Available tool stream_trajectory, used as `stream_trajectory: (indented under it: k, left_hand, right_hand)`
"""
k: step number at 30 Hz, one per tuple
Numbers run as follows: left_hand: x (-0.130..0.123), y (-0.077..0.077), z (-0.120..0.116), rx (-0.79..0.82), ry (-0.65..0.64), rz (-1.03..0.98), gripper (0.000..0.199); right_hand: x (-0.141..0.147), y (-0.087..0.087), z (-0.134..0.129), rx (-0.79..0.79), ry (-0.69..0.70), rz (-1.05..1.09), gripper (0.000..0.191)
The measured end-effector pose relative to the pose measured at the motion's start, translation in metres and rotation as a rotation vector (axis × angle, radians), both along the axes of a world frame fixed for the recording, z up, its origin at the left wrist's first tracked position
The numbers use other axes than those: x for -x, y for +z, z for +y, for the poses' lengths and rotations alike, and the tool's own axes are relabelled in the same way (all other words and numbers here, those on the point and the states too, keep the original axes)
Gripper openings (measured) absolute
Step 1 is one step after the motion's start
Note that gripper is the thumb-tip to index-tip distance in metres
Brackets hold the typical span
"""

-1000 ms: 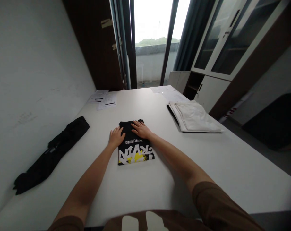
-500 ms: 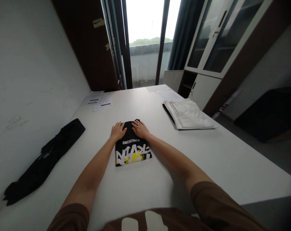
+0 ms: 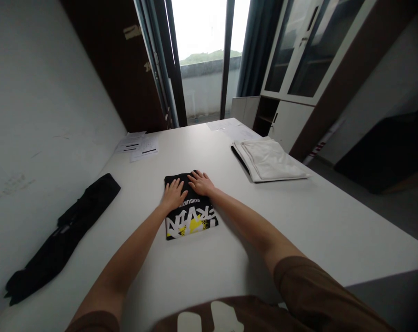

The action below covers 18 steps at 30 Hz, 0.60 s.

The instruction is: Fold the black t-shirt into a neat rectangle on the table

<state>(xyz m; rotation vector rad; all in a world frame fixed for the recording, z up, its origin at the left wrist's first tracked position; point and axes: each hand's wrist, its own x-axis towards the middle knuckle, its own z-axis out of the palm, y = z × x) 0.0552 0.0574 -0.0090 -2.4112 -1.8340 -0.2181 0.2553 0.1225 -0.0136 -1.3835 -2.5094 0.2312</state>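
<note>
A black T-shirt [image 3: 192,222] with white lettering and a yellow print lies folded into a compact rectangle on the white table [image 3: 181,272]. Flat on its upper left part rests my left hand [image 3: 174,194], fingers spread and covering some of the small lettering. My right hand [image 3: 200,183] lies palm down across the far right corner of the shirt, its fingers stretched out. Neither hand grips the cloth.
Along the wall on the left lies a long black folded garment [image 3: 65,233]. A stack of white folded cloth [image 3: 269,159] over something black sits at the back right. Paper sheets [image 3: 144,148] lie at the far left. Beyond the table stands a white cabinet [image 3: 293,120].
My left hand has slid from the shirt's left edge inward and nearer to me, uncovering the far left corner. My right hand stays almost in place. The view has shifted slightly.
</note>
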Motion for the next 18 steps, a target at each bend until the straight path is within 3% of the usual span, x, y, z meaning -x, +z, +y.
stream_trajectory:
  k: [4, 12, 18]
  left_hand:
    - [-0.010, -0.002, -0.029, -0.007, -0.080, 0.000, 0.062]
    - [-0.013, 0.011, -0.079, -0.006, -0.300, 0.032, 0.059]
    - [-0.027, 0.022, -0.101, 0.055, -0.437, 0.002, 0.057]
  right_hand:
    - [-0.007, 0.000, 0.008, 0.014, 0.032, -0.030, 0.057]
    - [-0.008, 0.002, 0.003, -0.019, 0.008, -0.024, 0.056]
    - [-0.008, 0.004, 0.000, -0.028, -0.006, -0.019, 0.054]
